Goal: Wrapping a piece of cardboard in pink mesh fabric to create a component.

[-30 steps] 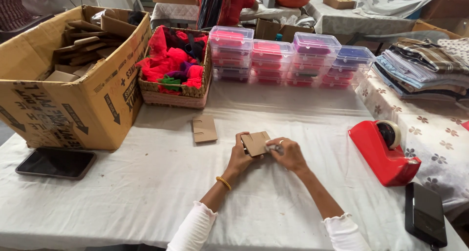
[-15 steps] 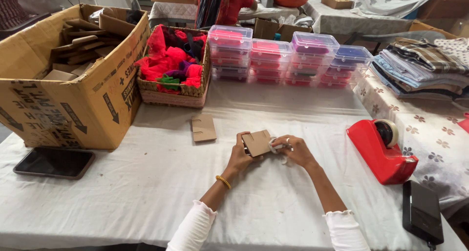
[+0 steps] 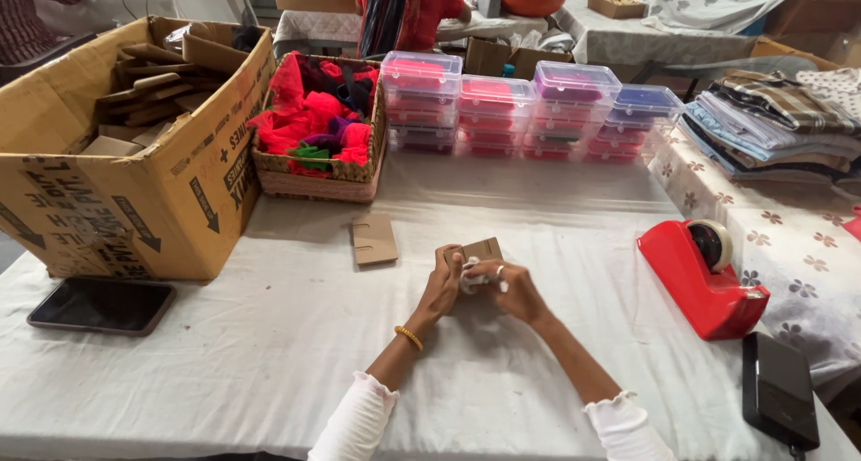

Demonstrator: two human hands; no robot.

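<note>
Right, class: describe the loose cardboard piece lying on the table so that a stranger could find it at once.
Start at the big cardboard box on the table's left, then the basket of red cloth beside it. Just in front of that basket, on the white cloth, lies a flat brown card. Unlike the card held in both hands to its right, nobody touches it.

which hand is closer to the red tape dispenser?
Right. The right hand is on the small cardboard piece, the side facing the red tape dispenser; the left hand is farther.
</note>
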